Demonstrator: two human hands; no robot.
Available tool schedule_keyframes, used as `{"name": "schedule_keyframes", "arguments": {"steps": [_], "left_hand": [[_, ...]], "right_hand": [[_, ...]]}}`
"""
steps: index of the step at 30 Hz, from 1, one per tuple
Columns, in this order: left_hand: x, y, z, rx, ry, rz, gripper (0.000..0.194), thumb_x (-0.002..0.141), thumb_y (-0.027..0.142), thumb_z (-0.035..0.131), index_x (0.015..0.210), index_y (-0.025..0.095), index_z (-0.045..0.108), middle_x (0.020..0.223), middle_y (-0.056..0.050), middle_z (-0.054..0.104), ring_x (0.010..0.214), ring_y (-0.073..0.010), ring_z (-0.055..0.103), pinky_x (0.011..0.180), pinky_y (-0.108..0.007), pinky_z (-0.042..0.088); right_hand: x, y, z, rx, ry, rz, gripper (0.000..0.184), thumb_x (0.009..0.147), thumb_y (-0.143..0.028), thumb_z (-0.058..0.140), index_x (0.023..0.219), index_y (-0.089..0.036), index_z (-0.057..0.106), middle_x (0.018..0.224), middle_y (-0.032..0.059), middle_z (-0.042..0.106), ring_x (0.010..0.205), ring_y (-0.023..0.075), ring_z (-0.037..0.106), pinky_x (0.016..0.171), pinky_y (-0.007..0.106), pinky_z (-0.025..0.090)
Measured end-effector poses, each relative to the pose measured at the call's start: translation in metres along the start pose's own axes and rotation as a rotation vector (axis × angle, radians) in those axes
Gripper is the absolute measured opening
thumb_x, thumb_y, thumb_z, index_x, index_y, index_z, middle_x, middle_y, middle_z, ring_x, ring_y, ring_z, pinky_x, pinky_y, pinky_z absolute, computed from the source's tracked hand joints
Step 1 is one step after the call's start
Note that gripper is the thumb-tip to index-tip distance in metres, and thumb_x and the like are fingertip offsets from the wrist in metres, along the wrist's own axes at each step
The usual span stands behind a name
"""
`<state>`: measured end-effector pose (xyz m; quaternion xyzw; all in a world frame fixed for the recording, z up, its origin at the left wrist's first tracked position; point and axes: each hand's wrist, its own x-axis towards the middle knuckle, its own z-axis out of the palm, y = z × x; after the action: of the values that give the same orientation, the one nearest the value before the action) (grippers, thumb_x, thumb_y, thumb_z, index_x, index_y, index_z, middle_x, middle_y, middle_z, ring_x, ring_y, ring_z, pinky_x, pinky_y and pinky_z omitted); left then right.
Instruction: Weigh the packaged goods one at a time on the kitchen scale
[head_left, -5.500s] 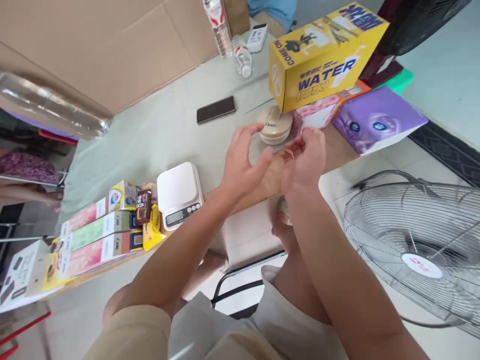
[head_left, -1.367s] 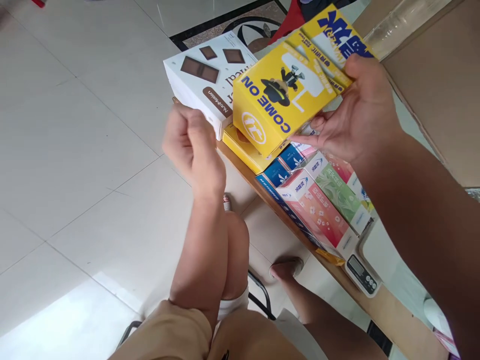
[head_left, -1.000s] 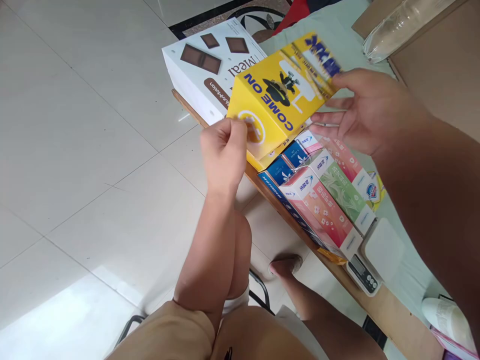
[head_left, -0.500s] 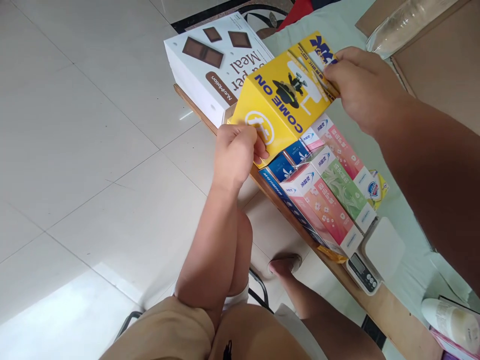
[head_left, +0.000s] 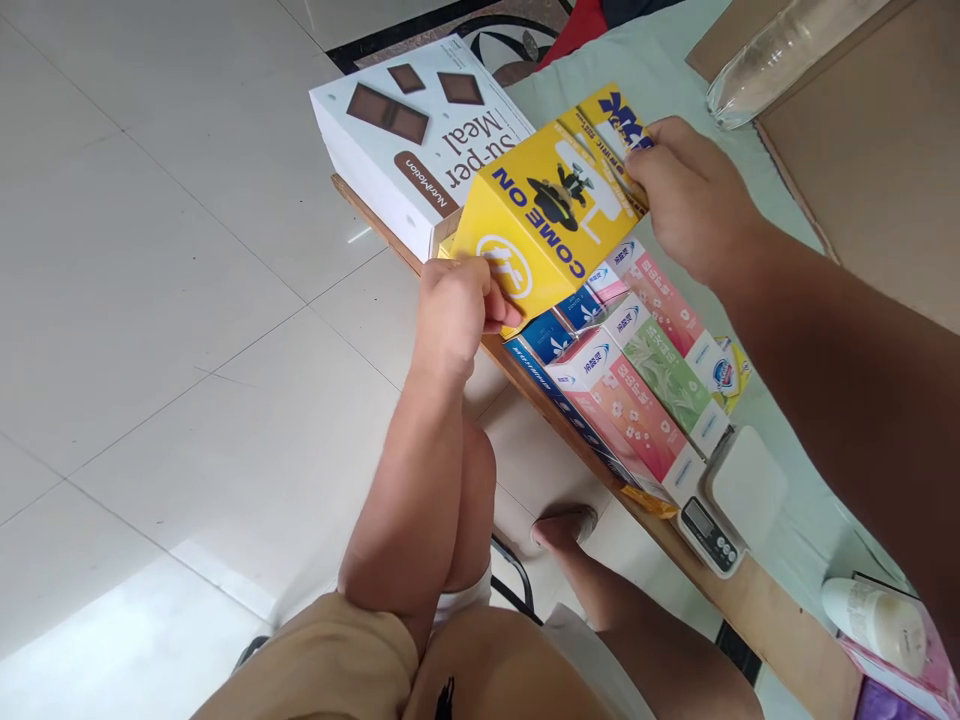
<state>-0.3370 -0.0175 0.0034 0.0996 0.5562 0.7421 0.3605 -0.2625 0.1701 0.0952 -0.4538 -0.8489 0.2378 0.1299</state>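
Note:
A yellow box [head_left: 559, 205] printed "COME ON" is held at both ends, tilted, over the near edge of the bed-like surface. My left hand [head_left: 459, 305] grips its near left corner, fingers curled over the face with the round white logo. At the far right end my right hand [head_left: 694, 195] pinches the box, thumb on top. Beside its left side lies a white "Su-per Meal" box [head_left: 420, 130] with chocolate pictures. Just below it are blue boxes [head_left: 551, 338], pink toothpaste boxes [head_left: 626, 405] and a green toothpaste box [head_left: 667, 370].
A small white scale [head_left: 746, 490] sits near the wooden edge [head_left: 787, 620]. Behind the toothpaste is a yellow soap pack [head_left: 731, 375]. A plastic bottle [head_left: 791, 60] lies on cardboard [head_left: 870, 150] at top right. A white bottle [head_left: 874, 620] lies at lower right.
The whole view has shifted slightly, so things sit a little further left. Both hands keep their hold on the yellow box, with little other visible movement.

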Motion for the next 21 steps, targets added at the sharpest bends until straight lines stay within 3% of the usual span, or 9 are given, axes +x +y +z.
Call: {"name": "schedule_keyframes", "arguments": {"steps": [4, 6, 8, 9, 11, 12, 15, 18, 21], "left_hand": [[-0.01, 0.015, 0.0, -0.174, -0.118, 0.247, 0.054, 0.078, 0.033, 0.059, 0.037, 0.024, 0.025, 0.036, 0.0, 0.026, 0.034, -0.0084, 0.026, 0.036, -0.027, 0.023], [-0.017, 0.026, 0.001, -0.231, -0.3, 0.262, 0.065, 0.079, 0.047, 0.063, 0.039, 0.024, 0.016, 0.037, 0.002, 0.016, 0.033, -0.0074, 0.019, 0.035, -0.028, 0.021], [-0.025, 0.034, 0.006, -0.207, -0.561, 0.155, 0.073, 0.076, 0.06, 0.064, 0.038, 0.024, 0.014, 0.036, 0.001, 0.013, 0.032, -0.0075, 0.019, 0.034, -0.028, 0.022], [-0.029, 0.037, 0.01, -0.177, -0.691, 0.095, 0.075, 0.074, 0.064, 0.065, 0.036, 0.024, 0.014, 0.035, 0.001, 0.014, 0.032, -0.0077, 0.02, 0.034, -0.028, 0.022], [-0.037, 0.039, 0.023, -0.114, -0.919, 0.017, 0.075, 0.071, 0.067, 0.064, 0.033, 0.023, 0.016, 0.033, -0.001, 0.017, 0.032, -0.0078, 0.02, 0.034, -0.028, 0.022], [-0.043, 0.038, 0.032, -0.085, -1.018, -0.008, 0.073, 0.071, 0.065, 0.063, 0.033, 0.023, 0.017, 0.033, -0.001, 0.018, 0.032, -0.0075, 0.019, 0.035, -0.027, 0.021], [-0.064, 0.03, 0.068, -0.04, -1.321, -0.122, 0.063, 0.072, 0.05, 0.064, 0.035, 0.022, 0.022, 0.037, -0.002, 0.019, 0.038, -0.0068, 0.016, 0.041, -0.029, 0.019], [-0.096, 0.01, 0.109, 0.019, -1.587, -0.323, 0.05, 0.067, 0.03, 0.062, 0.038, 0.022, 0.021, 0.04, -0.001, 0.016, 0.043, -0.008, 0.012, 0.047, -0.032, 0.011], [-0.138, -0.024, 0.147, 0.091, -1.783, -0.473, 0.037, 0.063, 0.019, 0.055, 0.045, 0.02, 0.022, 0.043, 0.001, 0.016, 0.045, -0.0091, 0.011, 0.051, -0.036, 0.007]], "right_hand": [[-0.022, 0.009, -0.021, 0.207, 0.179, -0.026, 0.029, 0.103, -0.028, 0.046, 0.111, -0.021, 0.073, 0.105, -0.0065, 0.076, 0.118, 0.017, 0.069, 0.113, 0.043, 0.047], [-0.057, 0.026, -0.037, 0.485, 0.32, -0.02, 0.033, 0.1, -0.025, 0.043, 0.097, -0.024, 0.076, 0.093, -0.0078, 0.076, 0.102, 0.0109, 0.074, 0.102, 0.037, 0.053], [-0.108, 0.054, -0.053, 0.676, 0.466, -0.179, 0.032, 0.096, -0.021, 0.047, 0.082, -0.026, 0.075, 0.07, -0.0039, 0.065, 0.07, 0.01, 0.068, 0.068, 0.032, 0.055], [-0.136, 0.07, -0.06, 0.723, 0.565, -0.187, 0.031, 0.095, -0.027, 0.052, 0.068, -0.026, 0.067, 0.06, -0.0028, 0.054, 0.057, 0.0103, 0.059, 0.053, 0.031, 0.047], [-0.192, 0.105, -0.067, 0.752, 0.565, -0.042, 0.045, 0.075, -0.035, 0.07, 0.046, -0.023, 0.038, 0.045, -0.0048, 0.025, 0.04, 0.0057, 0.027, 0.04, 0.03, 0.019], [-0.217, 0.122, -0.068, 0.74, 0.704, 0.069, 0.048, 0.066, -0.034, 0.072, 0.045, -0.022, 0.031, 0.046, -0.0059, 0.018, 0.042, 0.0043, 0.019, 0.042, 0.03, 0.01], [-0.272, 0.167, -0.065, 0.717, 0.979, 0.225, 0.055, 0.051, -0.026, 0.067, 0.048, -0.021, 0.012, 0.049, -0.0082, 0.006, 0.044, 0.0018, 0.011, 0.047, 0.028, 0.003], [-0.303, 0.208, -0.063, 0.76, 1.113, 0.319, 0.053, 0.046, -0.022, 0.059, 0.051, -0.021, 0.006, 0.049, -0.0085, 0.005, 0.043, 0.0003, 0.011, 0.049, 0.026, 0.004], [-0.328, 0.248, -0.068, 0.815, 1.173, 0.373, 0.048, 0.05, -0.02, 0.059, 0.046, -0.02, 0.012, 0.047, -0.0081, 0.013, 0.042, 0.0002, 0.016, 0.048, 0.025, 0.007]]}}
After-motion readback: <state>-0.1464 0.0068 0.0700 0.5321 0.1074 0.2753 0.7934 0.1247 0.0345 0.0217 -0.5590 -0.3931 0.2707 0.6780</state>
